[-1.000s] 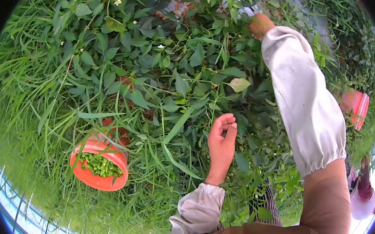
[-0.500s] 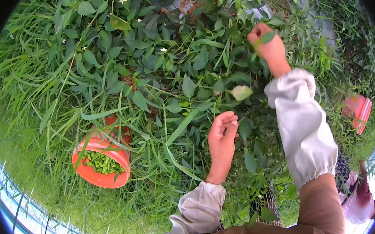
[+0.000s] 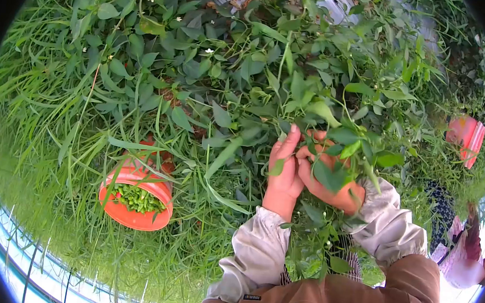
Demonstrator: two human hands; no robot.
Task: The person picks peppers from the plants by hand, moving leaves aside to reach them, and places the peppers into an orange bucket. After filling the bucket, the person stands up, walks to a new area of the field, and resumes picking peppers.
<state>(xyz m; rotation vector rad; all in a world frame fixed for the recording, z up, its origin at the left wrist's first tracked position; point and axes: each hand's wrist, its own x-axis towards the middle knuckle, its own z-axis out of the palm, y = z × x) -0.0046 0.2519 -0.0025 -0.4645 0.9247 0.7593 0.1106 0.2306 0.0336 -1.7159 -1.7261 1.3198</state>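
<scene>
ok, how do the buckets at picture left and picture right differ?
The left bucket looks larger; the right bucket looks smaller. The left bucket shows green pods inside; the right bucket's inside is out of view. Left reads more orange, right pinker. Both sit among greenery.

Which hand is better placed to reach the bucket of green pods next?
Probably the left hand: it is nearer the bucket. The right hand is on the far side of it, partly hidden behind leaves.
</scene>
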